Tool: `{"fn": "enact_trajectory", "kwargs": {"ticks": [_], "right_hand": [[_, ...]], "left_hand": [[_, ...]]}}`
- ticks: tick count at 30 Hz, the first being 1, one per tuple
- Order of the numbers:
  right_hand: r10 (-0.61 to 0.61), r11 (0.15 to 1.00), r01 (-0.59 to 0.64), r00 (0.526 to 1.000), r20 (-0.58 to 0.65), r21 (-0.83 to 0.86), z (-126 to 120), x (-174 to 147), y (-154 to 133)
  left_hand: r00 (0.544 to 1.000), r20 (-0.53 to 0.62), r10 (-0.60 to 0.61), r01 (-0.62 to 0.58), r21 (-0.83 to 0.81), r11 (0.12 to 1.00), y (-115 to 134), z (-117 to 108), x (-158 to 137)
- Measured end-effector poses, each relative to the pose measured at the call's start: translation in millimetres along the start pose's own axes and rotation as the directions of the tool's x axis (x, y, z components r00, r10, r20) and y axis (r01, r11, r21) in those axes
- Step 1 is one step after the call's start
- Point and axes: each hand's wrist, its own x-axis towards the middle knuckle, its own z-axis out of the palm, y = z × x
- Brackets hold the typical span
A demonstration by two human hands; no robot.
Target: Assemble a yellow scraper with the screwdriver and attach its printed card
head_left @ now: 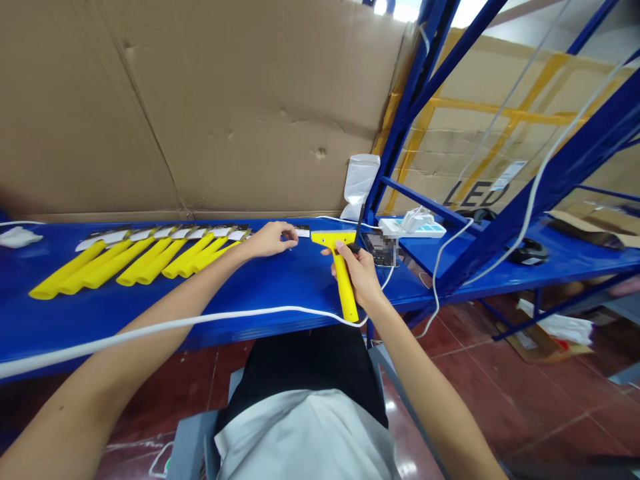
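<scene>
The right hand [354,267] grips a yellow scraper [344,283] near the top of its handle, above the blue surface [280,283], with the wide head pointing away from the person and the handle end angled back toward the lap. A thin dark rod [359,223] rises just beside the head, close to the right fingers; whether it is held too cannot be told. The left hand [274,239] is over the surface to the left of the scraper, its fingers bent and curled inward — too small a view to tell whether they pinch anything. A small white label [303,232] lies just beyond those fingertips. Left of that hand, a row of yellow handles [133,261] lies slantwise on the surface, their near ends toward the person and black-and-white pieces [117,236] at their far ends, the rightmost partly behind the left arm. To the right of the scraper lie a phone [381,249] and, just behind it, a white power strip [415,227] with a plug in it. A white pouch [361,179] stands against the cardboard [225,100] at the back — and a white cable [235,316] crosses in front of the surface, over the left forearm.
</scene>
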Motion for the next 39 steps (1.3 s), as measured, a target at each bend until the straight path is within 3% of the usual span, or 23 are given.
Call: {"fn": "enact_trajectory", "kwargs": {"ticks": [2,5,9,20,26,30,35,39], "right_hand": [[-0.008,1.0,0.008,1.0,-0.001,0.008,0,0,0],[-0.007,1.0,0.007,1.0,0.01,0.01,0,0,0],[-0.008,1.0,0.007,1.0,0.019,0.008,0,0,2],[-0.065,0.997,0.065,0.998,0.018,-0.042,-17,11,-9],[-0.084,0.995,0.084,0.996,0.012,-0.05,-26,18,-9],[-0.085,0.996,0.086,0.996,0.023,-0.04,-21,17,-6],[-0.06,0.996,0.064,0.995,0.08,-0.054,-10,11,-3],[-0.03,0.996,0.04,0.992,0.124,-0.084,0,4,-3]], "left_hand": [[1.0,0.029,0.001,-0.005,0.12,0.993,-13,-1,1],[0.997,0.081,-0.002,-0.012,0.175,0.984,-24,-4,1],[0.99,0.137,0.017,-0.035,0.128,0.991,-30,-4,1],[0.993,0.115,0.009,-0.011,0.019,1.0,-33,0,3],[1.0,0.023,0.021,-0.022,0.013,1.0,-9,1,1],[0.996,-0.084,0.022,-0.039,-0.198,0.979,20,3,-1],[0.985,-0.161,-0.06,-0.029,-0.501,0.865,56,4,-4],[0.986,-0.166,-0.025,-0.076,-0.569,0.819,75,5,-6]]}}
